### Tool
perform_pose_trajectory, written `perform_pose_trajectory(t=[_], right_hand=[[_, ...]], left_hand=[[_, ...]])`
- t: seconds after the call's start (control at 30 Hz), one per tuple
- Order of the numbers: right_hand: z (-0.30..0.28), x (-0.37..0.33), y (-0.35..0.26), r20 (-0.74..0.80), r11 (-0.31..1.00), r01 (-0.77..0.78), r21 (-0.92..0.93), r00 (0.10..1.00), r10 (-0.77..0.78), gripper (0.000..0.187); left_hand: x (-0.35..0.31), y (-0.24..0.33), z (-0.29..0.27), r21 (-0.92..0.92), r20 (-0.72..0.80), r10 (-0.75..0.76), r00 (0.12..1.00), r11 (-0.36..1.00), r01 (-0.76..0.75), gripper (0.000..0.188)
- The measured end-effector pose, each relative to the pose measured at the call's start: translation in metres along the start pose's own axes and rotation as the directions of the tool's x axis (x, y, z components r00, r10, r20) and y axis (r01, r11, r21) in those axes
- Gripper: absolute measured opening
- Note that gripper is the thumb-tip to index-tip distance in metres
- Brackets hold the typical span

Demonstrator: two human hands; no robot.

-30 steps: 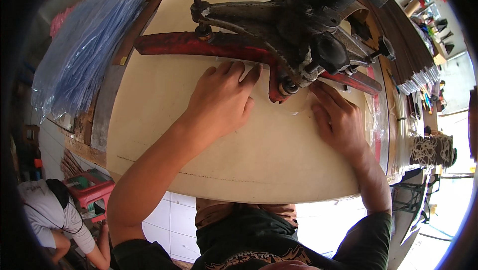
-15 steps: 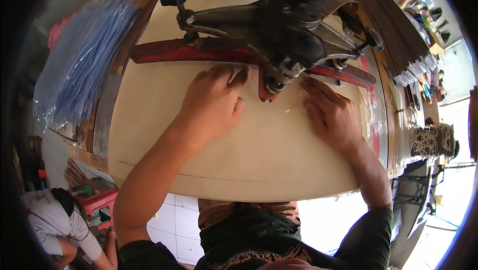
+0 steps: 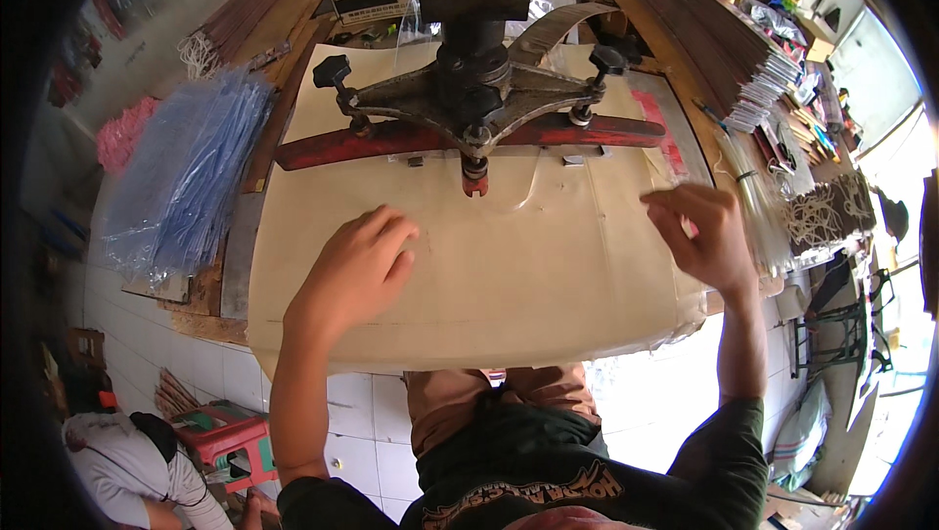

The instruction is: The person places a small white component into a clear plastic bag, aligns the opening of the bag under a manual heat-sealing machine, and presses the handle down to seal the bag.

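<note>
My left hand [image 3: 360, 264] is over the cream sheet [image 3: 469, 286] on the worktable, thumb and bent fingers apart, holding nothing I can see. My right hand [image 3: 702, 235] is at the right edge of the sheet, fingers curled, with a gap between thumb and index finger and nothing visible held. Ahead of both hands stands a press with a dark metal bracket [image 3: 416, 98] and black knobs. Below the bracket runs a worn red bar [image 3: 333, 150] with a notched red end piece [image 3: 474, 186]. A clear plastic piece [image 3: 530, 199] with a rounded corner lies under it.
Blue-tinted clear plastic sheets [image 3: 191, 178] are heaped at the left, beside a pink bundle [image 3: 125, 134]. Brown strips [image 3: 694, 36] and corded bundles [image 3: 817, 217] line the right. A person in a grey top [image 3: 127, 462] is at lower left by a red stool [image 3: 230, 442].
Both hands have drawn back from the plastic under the red bar, the left toward me, the right outward to the right. The view has shifted, so more of the press and table shows.
</note>
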State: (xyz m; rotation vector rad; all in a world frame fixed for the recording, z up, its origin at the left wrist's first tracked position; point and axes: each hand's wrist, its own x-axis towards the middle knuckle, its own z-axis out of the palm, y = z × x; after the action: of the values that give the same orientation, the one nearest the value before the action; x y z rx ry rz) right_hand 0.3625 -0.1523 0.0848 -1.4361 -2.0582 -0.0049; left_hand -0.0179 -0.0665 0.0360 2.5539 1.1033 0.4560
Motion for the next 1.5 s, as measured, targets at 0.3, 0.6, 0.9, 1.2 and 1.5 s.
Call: perform_pose_trajectory(t=[0.3, 0.6, 0.9, 1.2, 1.5], right_hand=[[0.012, -0.109, 0.027, -0.062, 0.834, -0.467, 0.294, 0.862, 0.504, 0.014], [0.034, -0.121, 0.034, -0.263, 0.793, -0.502, 0.345, 0.759, 0.595, 0.021], [0.038, -0.123, 0.034, -0.306, 0.797, -0.482, 0.363, 0.747, 0.591, 0.021], [0.039, -0.123, 0.033, -0.307, 0.772, -0.522, 0.362, 0.716, 0.627, 0.021], [0.041, -0.121, 0.028, -0.371, 0.826, -0.468, 0.313, 0.74, 0.56, 0.018]], left_hand=[[-0.098, -0.035, 0.016, -0.212, -0.566, -0.26, 0.782, 0.963, 0.166, 0.012], [-0.11, -0.044, 0.037, -0.177, -0.779, -0.254, 0.574, 0.966, 0.188, 0.012], [-0.108, -0.038, 0.038, -0.18, -0.775, -0.284, 0.564, 0.955, 0.234, 0.012], [-0.107, -0.04, 0.038, -0.141, -0.788, -0.265, 0.556, 0.957, 0.255, 0.011], [-0.109, -0.041, 0.037, -0.121, -0.782, -0.253, 0.569, 0.958, 0.26, 0.011]])
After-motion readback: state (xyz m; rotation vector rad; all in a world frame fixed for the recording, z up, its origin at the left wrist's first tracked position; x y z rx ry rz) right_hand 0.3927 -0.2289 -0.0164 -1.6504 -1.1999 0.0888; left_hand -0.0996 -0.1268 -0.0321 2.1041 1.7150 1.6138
